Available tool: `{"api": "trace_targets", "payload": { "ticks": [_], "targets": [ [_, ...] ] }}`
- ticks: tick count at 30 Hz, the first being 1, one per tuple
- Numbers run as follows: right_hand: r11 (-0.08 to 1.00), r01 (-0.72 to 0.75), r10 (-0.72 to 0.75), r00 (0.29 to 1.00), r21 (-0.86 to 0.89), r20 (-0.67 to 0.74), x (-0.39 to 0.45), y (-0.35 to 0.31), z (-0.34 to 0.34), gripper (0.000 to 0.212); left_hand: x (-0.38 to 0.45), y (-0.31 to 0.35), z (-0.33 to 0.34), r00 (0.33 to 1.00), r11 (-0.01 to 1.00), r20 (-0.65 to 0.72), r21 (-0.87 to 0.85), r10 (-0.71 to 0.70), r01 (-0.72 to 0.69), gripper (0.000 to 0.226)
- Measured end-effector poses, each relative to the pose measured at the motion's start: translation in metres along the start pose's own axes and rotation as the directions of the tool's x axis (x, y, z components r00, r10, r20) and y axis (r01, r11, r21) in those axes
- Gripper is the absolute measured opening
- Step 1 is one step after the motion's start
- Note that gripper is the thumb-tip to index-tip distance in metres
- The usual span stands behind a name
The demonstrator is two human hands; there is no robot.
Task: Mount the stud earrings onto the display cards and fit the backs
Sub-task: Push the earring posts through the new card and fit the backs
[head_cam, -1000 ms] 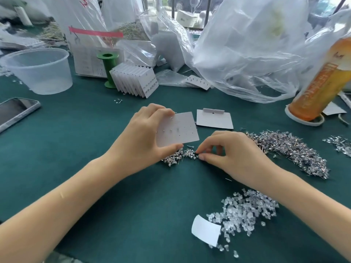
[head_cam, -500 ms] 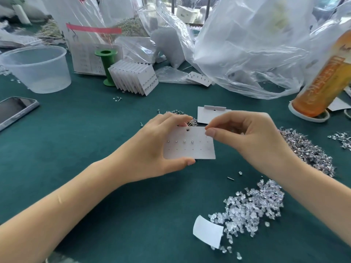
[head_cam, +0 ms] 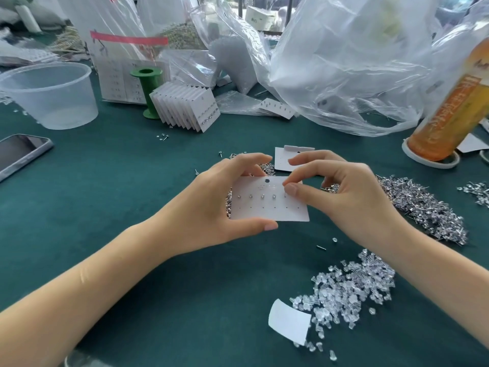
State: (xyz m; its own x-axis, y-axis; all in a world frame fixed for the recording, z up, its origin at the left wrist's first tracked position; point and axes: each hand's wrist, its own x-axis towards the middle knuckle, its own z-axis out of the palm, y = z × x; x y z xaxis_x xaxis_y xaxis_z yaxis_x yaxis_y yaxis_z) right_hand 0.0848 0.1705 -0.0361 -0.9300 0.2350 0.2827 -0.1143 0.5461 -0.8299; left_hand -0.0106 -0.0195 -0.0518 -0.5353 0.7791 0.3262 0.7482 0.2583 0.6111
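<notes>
The left hand (head_cam: pixel 211 205) holds a white card (head_cam: pixel 267 201) above the green table (head_cam: pixel 132 260), thumb curled under the near edge and fingers hooked over the far edge. The right hand (head_cam: pixel 341 200) has its thumb and forefinger pinched together at the fifth place in the card's upper row, the other fingers loosely curled; a stud seems to sit under the fingertips, though they hide it. Four studs (head_cam: pixel 256 196) already stand in that row, and the lower row shows only holes. A heap of loose studs (head_cam: pixel 423 207) lies to the right of the hands, with more under the card. A pile of clear backs (head_cam: pixel 349 295) lies nearer, beside a curled paper slip (head_cam: pixel 288 324). Another blank card (head_cam: pixel 288 161) rests flat just beyond the hands. Farther back a fanned stack of filled cards (head_cam: pixel 188 107) leans by a green spool (head_cam: pixel 148 91). A clear tub (head_cam: pixel 50 94) at the far left looks empty. Clear bags (head_cam: pixel 344 62) crowd the back; one with a red strip holds cards. An orange bottle (head_cam: pixel 449 102) stands tilted in a white lid at right, and a phone (head_cam: pixel 21 152) lies at left
</notes>
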Motion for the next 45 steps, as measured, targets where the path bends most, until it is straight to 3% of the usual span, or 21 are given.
{"api": "trace_targets", "payload": {
  "ticks": [15,25,30,39,45],
  "targets": [
    [0.997,0.032,-0.033,0.999,-0.067,-0.014,-0.0022,0.0021,0.0014,0.015,0.0002,-0.0011,0.0008,1.000,0.999,-0.002,-0.025,-0.029,0.029,0.074],
    [0.909,0.241,-0.271,0.962,-0.341,-0.043,-0.0080,0.0041,0.0039,0.004,-0.0003,0.0017,-0.0007,0.999,0.998,0.040,-0.054,-0.034,0.036,0.075],
    [0.866,0.305,-0.347,0.937,-0.397,-0.037,-0.0083,0.0068,0.0044,0.004,-0.0003,0.0023,-0.0008,0.998,0.997,0.043,-0.064,-0.043,0.046,0.075],
    [0.900,0.306,-0.322,0.947,-0.310,-0.002,-0.0086,0.0039,0.0031,0.006,0.0005,0.0013,-0.0016,0.999,0.997,0.015,-0.062,-0.039,0.040,0.075],
    [0.977,0.174,-0.192,0.969,-0.124,-0.153,-0.0033,0.0035,-0.0033,0.012,0.0025,-0.0046,-0.0042,0.998,0.998,-0.024,-0.041,-0.049,0.048,0.077]
  ]
}}
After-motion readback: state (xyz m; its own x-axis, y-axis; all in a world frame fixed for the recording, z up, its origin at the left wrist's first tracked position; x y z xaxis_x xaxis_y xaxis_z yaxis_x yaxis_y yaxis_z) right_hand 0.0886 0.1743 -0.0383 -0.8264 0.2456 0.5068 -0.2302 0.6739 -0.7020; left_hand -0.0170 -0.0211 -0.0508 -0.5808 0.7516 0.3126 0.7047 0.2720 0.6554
